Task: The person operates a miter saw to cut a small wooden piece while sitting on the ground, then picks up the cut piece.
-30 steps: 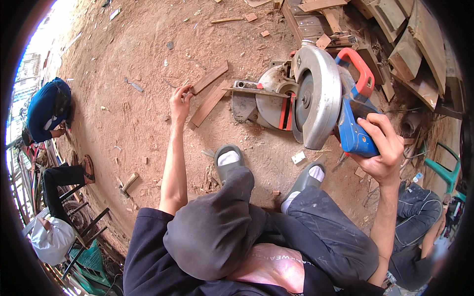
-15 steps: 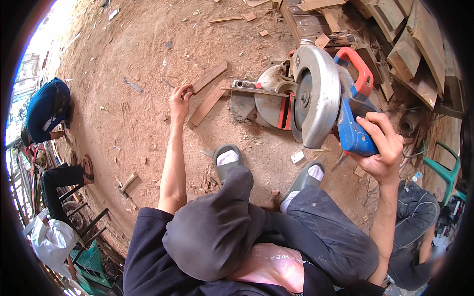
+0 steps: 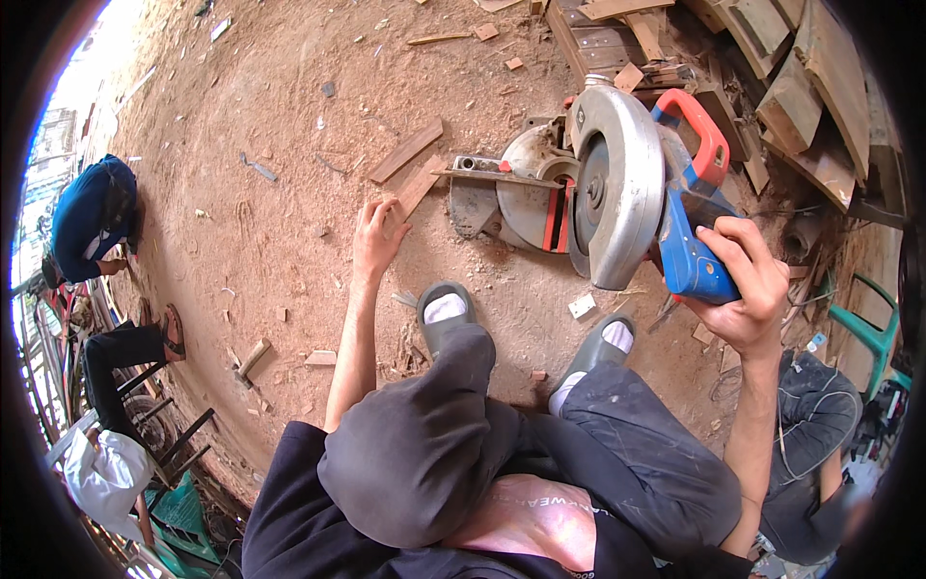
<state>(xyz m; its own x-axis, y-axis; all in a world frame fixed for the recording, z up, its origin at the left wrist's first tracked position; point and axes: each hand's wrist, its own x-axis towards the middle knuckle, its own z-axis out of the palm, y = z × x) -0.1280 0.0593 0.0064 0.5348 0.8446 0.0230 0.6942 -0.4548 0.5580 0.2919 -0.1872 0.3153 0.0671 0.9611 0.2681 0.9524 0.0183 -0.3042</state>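
Bright daylight glares at upper left (nearly white), while dark fisheye edges bend.

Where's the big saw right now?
In the head view, the saw stands right of centre on the dirt ground, its blue handle in the right hand, beside the wood pile.

The reddish-brown bare earth floor [image 3: 222,145] is uneven and littered with small brown wood scraps [image 3: 514,64]. One green plastic chair [image 3: 868,335] stands at right. Bright white daylight [image 3: 95,60] overexposes the upper left edge.
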